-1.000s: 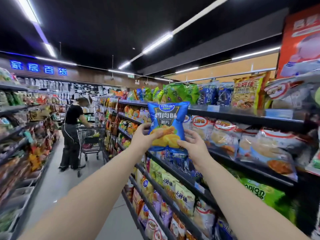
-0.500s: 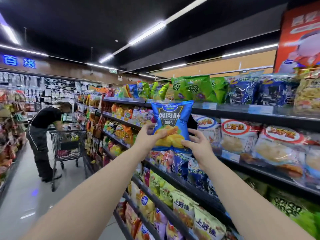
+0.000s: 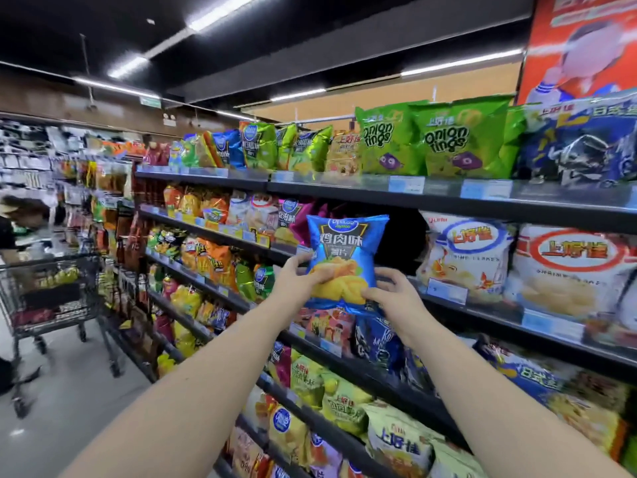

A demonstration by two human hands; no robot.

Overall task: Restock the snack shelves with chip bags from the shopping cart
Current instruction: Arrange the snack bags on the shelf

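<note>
While before shelf (image 3: 496, 310), bag (image 3: 346, 250) in hands (image 3: 298, 279) (image 3: 396, 298)

Bright, even light falls from fluorescent strips (image 3: 220, 15) on a dark ceiling (image 3: 69, 22). Glare glints off the foil bags (image 3: 462, 139) along the top shelf (image 3: 344, 188). Wide-angle distortion bends shelf lines toward the edges. The left side, around the shopping cart (image 3: 51, 294), is smeared with blur; the centre reads sharper

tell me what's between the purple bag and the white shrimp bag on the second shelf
Head view: a dark bare gap, with the held blue bag partly in front of it.
</note>
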